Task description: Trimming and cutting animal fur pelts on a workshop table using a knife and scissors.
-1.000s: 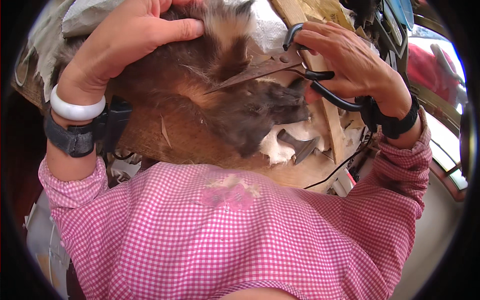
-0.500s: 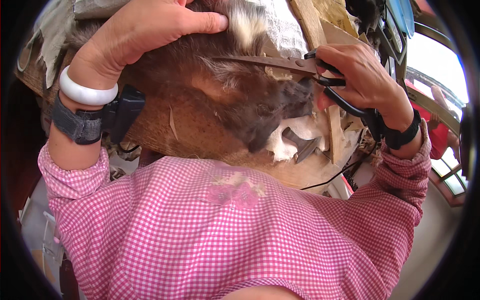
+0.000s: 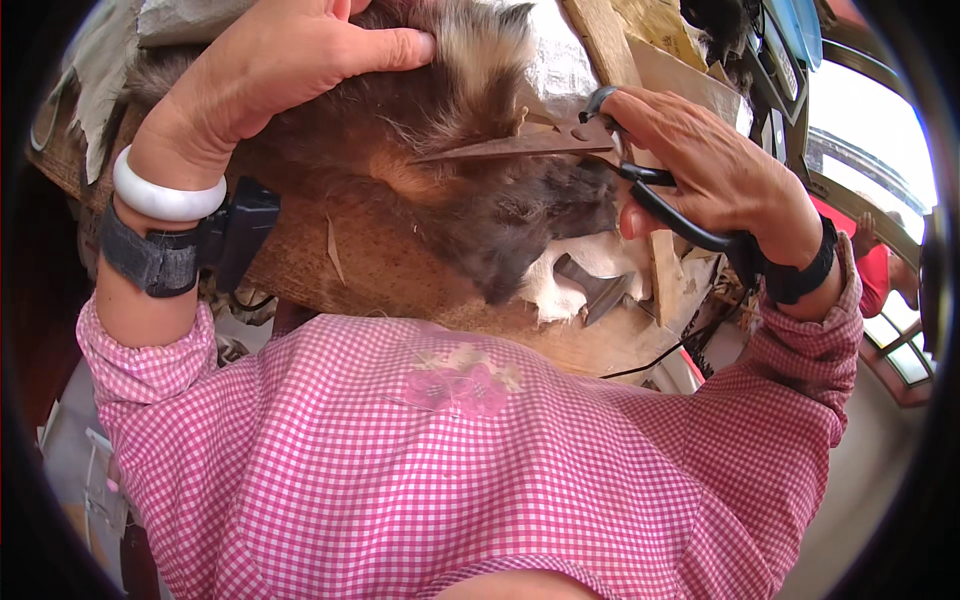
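Note:
A dark brown fur pelt [image 3: 480, 210] with a pale tuft lies over the wooden board in front of me. At its upper left, my left hand [image 3: 300, 65] grips the fur, thumb stretched along it; the other fingers are partly cut off by the upper edge. My right hand [image 3: 700, 165] holds a pair of scissors [image 3: 520, 147] with black handles, fingers in the loops. The rusty blades point left, lie against the fur and look nearly closed. Below the pelt, a grey metal blade-like tool [image 3: 598, 288] rests on a whitish hide piece [image 3: 545, 290].
The worn wooden board [image 3: 300, 275] carries a thin pale sliver [image 3: 333, 250]. Wooden strips [image 3: 603, 40] and a white cloth [image 3: 558, 60] lie at the back. A black cable [image 3: 650, 362] runs near the board's right edge. Another person in red [image 3: 872, 265] is at the far right.
The scissors' blades have come closer together and sit slightly lower on the fur. My left hand has shifted a little left, and the pale tuft now stands more spread.

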### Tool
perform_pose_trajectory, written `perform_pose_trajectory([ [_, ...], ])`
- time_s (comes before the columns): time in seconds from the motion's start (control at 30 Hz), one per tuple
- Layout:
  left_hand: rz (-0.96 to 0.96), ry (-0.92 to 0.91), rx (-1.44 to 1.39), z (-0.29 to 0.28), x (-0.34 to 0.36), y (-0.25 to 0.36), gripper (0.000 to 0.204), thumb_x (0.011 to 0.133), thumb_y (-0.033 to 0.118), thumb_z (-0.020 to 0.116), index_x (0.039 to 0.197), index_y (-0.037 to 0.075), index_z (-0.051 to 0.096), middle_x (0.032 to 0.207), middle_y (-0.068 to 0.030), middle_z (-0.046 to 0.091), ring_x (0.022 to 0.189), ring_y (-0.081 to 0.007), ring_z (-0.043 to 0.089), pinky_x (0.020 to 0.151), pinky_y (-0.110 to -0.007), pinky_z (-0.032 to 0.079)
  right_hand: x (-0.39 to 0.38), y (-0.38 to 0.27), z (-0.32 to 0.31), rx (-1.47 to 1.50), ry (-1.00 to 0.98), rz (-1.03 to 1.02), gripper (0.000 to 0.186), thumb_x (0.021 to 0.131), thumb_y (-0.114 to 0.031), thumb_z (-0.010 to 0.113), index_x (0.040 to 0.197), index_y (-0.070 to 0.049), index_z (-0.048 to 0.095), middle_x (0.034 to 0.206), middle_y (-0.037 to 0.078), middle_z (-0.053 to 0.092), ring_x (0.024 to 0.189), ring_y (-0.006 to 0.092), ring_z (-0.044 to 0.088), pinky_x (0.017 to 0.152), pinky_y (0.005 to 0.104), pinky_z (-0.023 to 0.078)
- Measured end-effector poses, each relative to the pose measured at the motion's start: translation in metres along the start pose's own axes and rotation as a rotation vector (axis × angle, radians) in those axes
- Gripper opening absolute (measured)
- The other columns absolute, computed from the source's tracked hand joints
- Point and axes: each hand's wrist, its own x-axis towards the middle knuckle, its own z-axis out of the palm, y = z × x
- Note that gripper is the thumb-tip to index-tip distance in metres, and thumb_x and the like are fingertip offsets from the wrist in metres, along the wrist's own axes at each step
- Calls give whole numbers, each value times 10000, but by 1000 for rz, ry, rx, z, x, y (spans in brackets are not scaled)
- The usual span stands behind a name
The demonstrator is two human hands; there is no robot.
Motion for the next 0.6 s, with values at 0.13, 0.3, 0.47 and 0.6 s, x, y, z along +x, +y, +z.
perform_pose_trajectory([
  [0.13, -39, 3, -24, 0, -1, 1, 154, 882, 107, 632, 1014, 32, 606, 954, 61, 592, 928, -36, 518, 879, -208, 409, 7, -3, -7, 47, -181, 72, 888, 721, -792, 537, 1042, 34, 494, 888, 184, 508, 856, 374, 544, 783, 441, 417],
  [0.3, -47, -7, -63, 3, 0, 5, 123, 879, 93, 622, 986, 36, 601, 926, 60, 585, 911, -33, 513, 862, -205, 408, 3, -2, -10, 39, -152, 69, 809, 741, -793, 517, 913, -3, 542, 805, 154, 523, 839, 378, 563, 747, 445, 426],
  [0.47, 31, 74, -25, 4, -9, 0, 170, 832, 75, 624, 962, -28, 591, 898, 27, 604, 870, -68, 531, 813, -227, 425, -22, -9, -15, -181, 33, 119, 631, 685, -550, 743, 985, -24, 565, 862, 136, 576, 869, 344, 586, 793, 417, 433],
  [0.6, 0, 201, 181, 10, -30, 4, 172, 798, 54, 630, 938, -30, 575, 836, 1, 568, 828, -85, 516, 774, -240, 424, -72, -11, -5, -164, 166, 310, 657, 598, -420, 800, 1054, -9, 567, 928, 137, 572, 906, 352, 561, 805, 413, 431],
])
